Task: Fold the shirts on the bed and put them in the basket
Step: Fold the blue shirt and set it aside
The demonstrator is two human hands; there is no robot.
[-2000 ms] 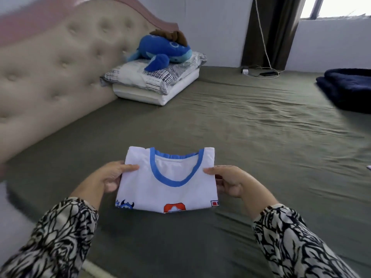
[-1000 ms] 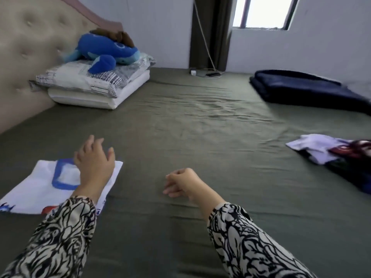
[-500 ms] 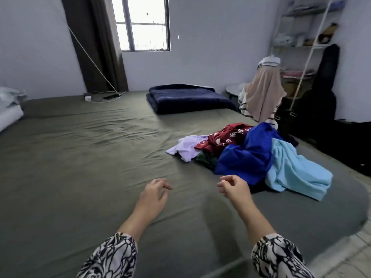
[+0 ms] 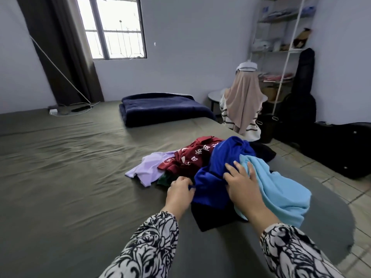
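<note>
Both hands seemingly reached blue shirt (image 4: 212, 183)

Two hands meet on a heap of shirts (image 4: 216, 167) lying on a bed (image 4: 70, 177), near its right edge. The left hand (image 4: 180, 190) grips the heap's near left edge. The right hand (image 4: 242, 182) rests on top, just right of the left. Beyond the hands the heap spreads back and leftward. Well behind the grip, a folded blanket (image 4: 160, 108) lies on the bed's far side. Behind and right of the grip, off the bed, a draped garment (image 4: 244, 105) stands before a shelf rack (image 4: 281, 47).
</note>
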